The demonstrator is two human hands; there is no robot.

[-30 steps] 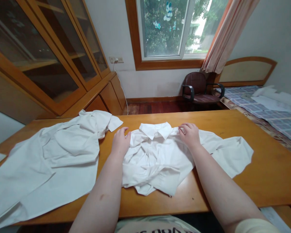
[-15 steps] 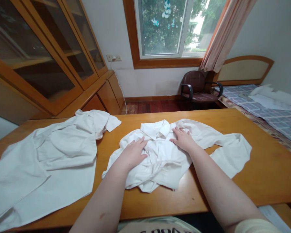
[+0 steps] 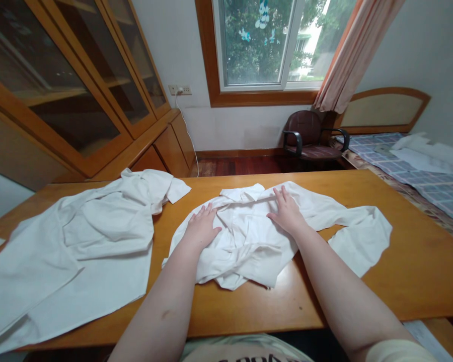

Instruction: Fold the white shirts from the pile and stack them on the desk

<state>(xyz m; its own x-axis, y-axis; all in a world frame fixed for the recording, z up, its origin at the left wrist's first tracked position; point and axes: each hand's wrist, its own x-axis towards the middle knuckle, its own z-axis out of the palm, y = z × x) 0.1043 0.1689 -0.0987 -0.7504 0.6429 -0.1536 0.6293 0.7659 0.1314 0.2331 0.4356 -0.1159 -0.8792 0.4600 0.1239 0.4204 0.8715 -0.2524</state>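
Observation:
A crumpled white shirt [image 3: 245, 226] lies on the wooden table [image 3: 249, 317] in front of me, its collar at the far side and one sleeve stretched out to the right. On the shirt's left shoulder area, my left hand [image 3: 203, 226] rests flat with fingers spread. My right hand [image 3: 286, 210] lies on the shirt's upper right part, fingers apart and stretched toward the far edge. Neither hand grips the cloth. The collar is folded partly down, and the lower part of the shirt is bunched in wrinkles nearer to me.
A second white garment [image 3: 109, 236] covers the table's left side. Beyond the table are a brown office chair [image 3: 305, 133], a glass-door cabinet [image 3: 98, 100] and a window [image 3: 264, 50]. A bed [image 3: 411, 166] stands to the right.
My left hand has slid outward to the left and slightly away from me. My right hand has shifted a little farther forward. The collar now looks flatter and more folded over.

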